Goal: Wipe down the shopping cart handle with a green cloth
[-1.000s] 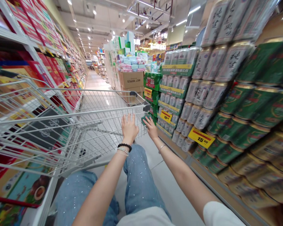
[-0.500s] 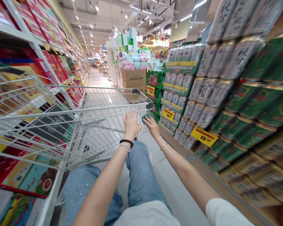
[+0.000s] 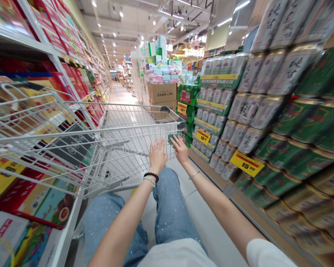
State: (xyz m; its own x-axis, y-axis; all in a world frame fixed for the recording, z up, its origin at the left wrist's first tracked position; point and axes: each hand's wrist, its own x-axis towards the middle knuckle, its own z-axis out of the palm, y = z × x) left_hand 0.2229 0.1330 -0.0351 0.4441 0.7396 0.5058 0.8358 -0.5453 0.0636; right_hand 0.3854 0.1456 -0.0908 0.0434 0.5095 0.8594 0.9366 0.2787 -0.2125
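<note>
A silver wire shopping cart [image 3: 122, 128] stands sideways in front of me, reaching from the left edge to the middle. My left hand [image 3: 157, 155] is at the lower part of its wire side, palm down with fingers stretched out. Whether those fingers touch the wires I cannot tell. By the cart's right end, my right hand [image 3: 180, 150] is open, its fingers spread over a small dark green panel [image 3: 171, 140]. Neither hand grips anything. Inside or behind the wires a dark grey panel with white lettering [image 3: 72, 144] shows.
Stacked beer cans [image 3: 246, 111] line the right, with a yellow price tag [image 3: 247, 163]. Shelves of red boxes [image 3: 65, 74] run along the left. Wet wipes cartons [image 3: 161, 92] stand ahead beside the aisle floor [image 3: 122, 96]. My jeans-clad knees [image 3: 169, 196] are close below the cart.
The whole view has shifted slightly, so shelves and cart sit farther right. My left hand is a little lower against the cart, its fingers closer together. My right hand stays near the green panel.
</note>
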